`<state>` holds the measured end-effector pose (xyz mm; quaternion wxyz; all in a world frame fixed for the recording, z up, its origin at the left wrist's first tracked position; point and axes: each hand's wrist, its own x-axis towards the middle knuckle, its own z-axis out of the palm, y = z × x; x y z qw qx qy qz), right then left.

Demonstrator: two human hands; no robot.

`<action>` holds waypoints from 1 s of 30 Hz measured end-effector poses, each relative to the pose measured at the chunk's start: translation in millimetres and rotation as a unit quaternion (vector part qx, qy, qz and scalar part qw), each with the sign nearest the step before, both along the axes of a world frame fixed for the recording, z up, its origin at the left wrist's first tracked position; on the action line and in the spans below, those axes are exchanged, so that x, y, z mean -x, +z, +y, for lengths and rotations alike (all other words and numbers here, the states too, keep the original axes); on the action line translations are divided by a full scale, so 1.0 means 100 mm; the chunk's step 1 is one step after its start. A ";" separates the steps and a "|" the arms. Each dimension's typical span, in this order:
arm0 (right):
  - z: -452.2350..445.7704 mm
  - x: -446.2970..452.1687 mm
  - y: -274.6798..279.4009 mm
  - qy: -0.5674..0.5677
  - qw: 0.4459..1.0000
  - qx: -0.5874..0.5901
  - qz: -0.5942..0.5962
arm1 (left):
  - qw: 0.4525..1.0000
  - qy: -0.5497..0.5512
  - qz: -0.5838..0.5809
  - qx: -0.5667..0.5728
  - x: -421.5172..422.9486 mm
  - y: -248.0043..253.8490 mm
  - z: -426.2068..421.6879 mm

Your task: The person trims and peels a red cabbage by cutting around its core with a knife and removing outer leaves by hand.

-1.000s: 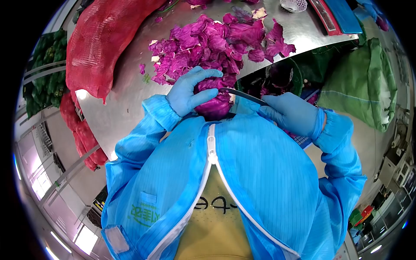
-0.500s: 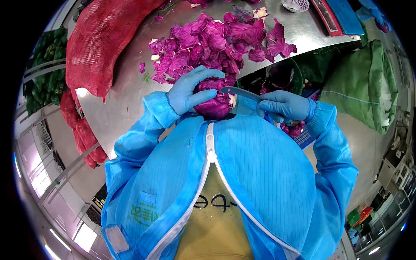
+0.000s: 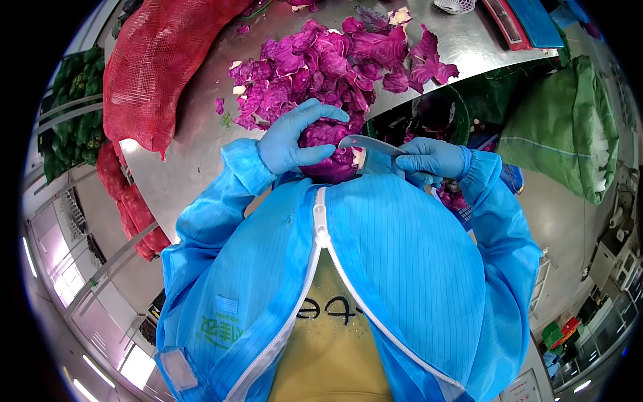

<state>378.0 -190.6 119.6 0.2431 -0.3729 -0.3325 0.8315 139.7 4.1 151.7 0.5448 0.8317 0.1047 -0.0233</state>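
Observation:
My left hand [image 3: 293,139], in a blue glove, grips a purple cabbage head [image 3: 328,164] at the table's edge, close to my chest. Its thumb and fingers wrap around the cabbage's left and upper side. My right hand [image 3: 432,159], gloved too, is closed around the handle of a knife [image 3: 372,144]. The blade points left, its tip at the cabbage beside a pale cut patch. Beyond the cabbage, a heap of loose purple leaves [image 3: 311,63] lies on the metal table [image 3: 194,127].
A full red mesh sack [image 3: 151,74] lies on the table at the left. At the right are a green sack [image 3: 559,137], a dark green container and a blue basket [image 3: 464,216] with purple pieces. A blue and red object [image 3: 532,23] sits at the upper right.
My right hand has moved left, closer to the cabbage, and the knife's blade now shows more of its flat side. My left hand keeps its hold on the cabbage.

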 end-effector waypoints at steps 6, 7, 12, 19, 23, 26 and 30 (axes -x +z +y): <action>0.03 -0.02 0.01 -0.048 0.998 -0.045 0.017 | 1.000 0.007 -0.008 0.005 -0.03 -0.06 -0.01; 0.06 0.01 0.04 -0.106 0.991 -0.080 -0.001 | 1.000 0.010 -0.015 0.010 -0.03 -0.08 0.00; 0.18 0.33 0.10 -0.344 0.913 -0.197 -0.096 | 1.000 0.009 -0.019 0.017 -0.06 -0.06 0.01; 0.36 0.63 0.46 -0.260 0.846 -0.288 -0.366 | 0.999 0.027 -0.015 0.024 -0.07 -0.08 0.01; 0.40 0.71 0.19 -0.281 0.809 -0.373 -0.358 | 0.998 0.050 -0.014 0.026 -0.04 -0.07 -0.01; 0.34 0.65 0.23 -0.291 0.781 -0.371 -0.410 | 0.999 0.030 -0.030 0.027 -0.01 -0.16 0.03; 0.24 0.58 0.18 -0.358 0.783 -0.279 -0.426 | 0.999 0.038 -0.028 0.027 0.04 -0.16 0.03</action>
